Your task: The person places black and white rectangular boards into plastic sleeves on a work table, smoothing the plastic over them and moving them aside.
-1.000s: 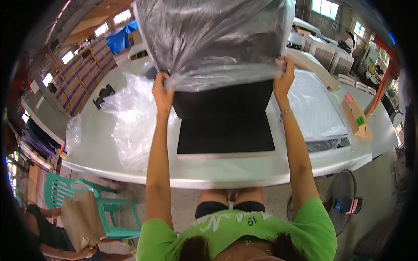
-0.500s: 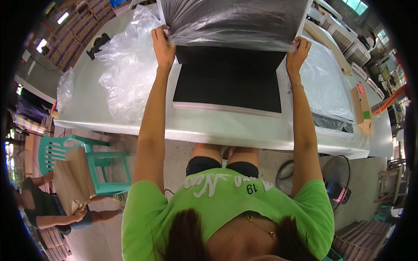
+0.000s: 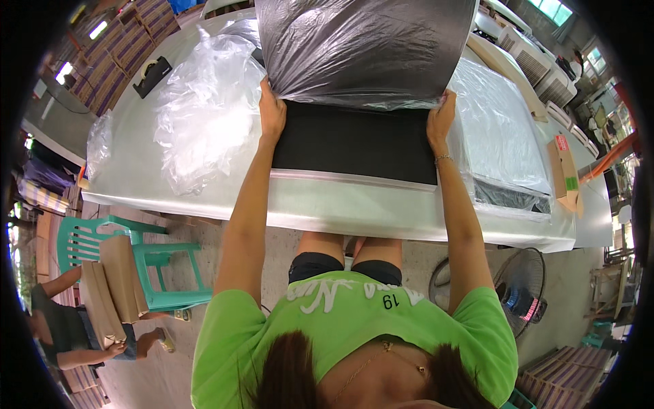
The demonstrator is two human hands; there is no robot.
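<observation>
A flat black rectangular stack (image 3: 354,146) with a pale front edge lies on the table before me. Over its far side stretches a clear plastic bag (image 3: 368,54), wrinkled, with its near edge running across the black surface. My left hand (image 3: 272,114) is closed on the bag's left corner, fingers partly hidden. At the opposite corner, my right hand (image 3: 441,121) grips the bag's edge, thumb toward the stack. The near strip of the black surface is uncovered between my forearms.
Crumpled clear plastic bags (image 3: 204,116) lie on the left of the silver table (image 3: 327,215), near a black tape dispenser (image 3: 151,76). To the right are a plastic-wrapped pack (image 3: 504,136) and a cardboard box (image 3: 564,174). A person holding brown cardboard (image 3: 112,286) stands by a green chair (image 3: 163,273); a fan (image 3: 521,293) stands right.
Both hands have come nearer to me, drawing the bag's edge over more of the black stack. At left, the person with the cardboard has shifted slightly.
</observation>
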